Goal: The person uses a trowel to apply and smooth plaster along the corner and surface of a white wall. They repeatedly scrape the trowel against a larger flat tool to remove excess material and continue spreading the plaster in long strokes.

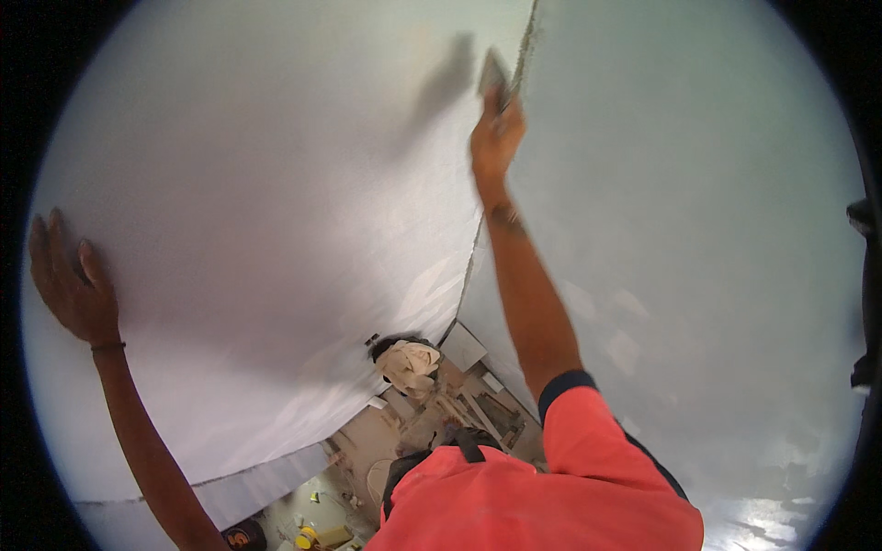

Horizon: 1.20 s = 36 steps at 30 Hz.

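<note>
My left hand (78, 285) lies flat against the pale wall (248, 211) at the left, its fingers stretched out and holding nothing. High in the corner, my right hand (498, 138) is closed around a scraper (493, 73) with a flat grey blade, smeared by motion. The blade is beside the rough joint (525, 46) where the left wall meets the grey-green wall (689, 202). My fingers hide most of its handle. A dark shadow of the hand and tool falls on the left wall.
Below, at the foot of the corner, sits a crumpled beige cloth or bag (409, 365). Boards and scraps (487, 413) litter the dusty floor. A yellow round object (306, 537) and a dark round object (244, 535) lie at the lower left. Dark fittings (862, 372) stick out at the far right.
</note>
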{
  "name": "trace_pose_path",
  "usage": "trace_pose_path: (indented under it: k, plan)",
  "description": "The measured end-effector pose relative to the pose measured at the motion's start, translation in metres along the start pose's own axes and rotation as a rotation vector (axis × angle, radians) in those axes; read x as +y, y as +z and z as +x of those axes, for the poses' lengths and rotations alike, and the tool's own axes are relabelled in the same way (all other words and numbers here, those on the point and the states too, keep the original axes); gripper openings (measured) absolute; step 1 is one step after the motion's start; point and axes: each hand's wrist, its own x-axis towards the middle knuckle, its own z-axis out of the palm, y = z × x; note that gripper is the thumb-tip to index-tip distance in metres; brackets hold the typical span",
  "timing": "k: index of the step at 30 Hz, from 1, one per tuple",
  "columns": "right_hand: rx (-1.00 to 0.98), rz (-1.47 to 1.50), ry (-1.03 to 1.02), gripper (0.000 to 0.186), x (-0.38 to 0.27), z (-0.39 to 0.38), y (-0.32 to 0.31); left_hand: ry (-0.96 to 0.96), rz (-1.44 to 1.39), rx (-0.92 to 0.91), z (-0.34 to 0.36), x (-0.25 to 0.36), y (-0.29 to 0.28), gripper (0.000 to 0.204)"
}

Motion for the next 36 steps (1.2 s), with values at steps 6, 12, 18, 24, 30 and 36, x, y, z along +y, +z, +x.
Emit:
trace_pose_path:
  k: [6, 12, 18, 24, 30, 36]
  plan:
    - [-0.110, -0.293, -0.148, 0.024, -0.063, -0.064, 0.065, 0.005, 0.068, 0.024, 0.013, 0.018, -0.011, 0.048]
    - [-0.388, -0.135, -0.202, 0.041, -0.055, -0.132, 0.048, 0.054, 0.025, 0.078, 0.022, 0.021, -0.011, 0.047]
    - [-0.040, -0.302, -0.111, 0.028, -0.102, 0.047, 0.022, 0.026, -0.044, 0.095, 0.020, 0.019, -0.012, 0.049]
    - [-0.431, -0.088, -0.289, 0.054, -0.131, -0.093, 0.051, 0.009, -0.037, 0.087, 0.019, 0.020, -0.011, 0.048]
    - [-0.133, -0.119, -0.485, 0.052, -0.083, -0.099, 0.074, 0.061, -0.081, 0.123, 0.022, 0.021, -0.011, 0.048]
    - [-0.316, 0.023, -0.302, 0.043, -0.078, -0.152, 0.063, 0.040, -0.008, 0.099, 0.019, 0.019, -0.010, 0.047]
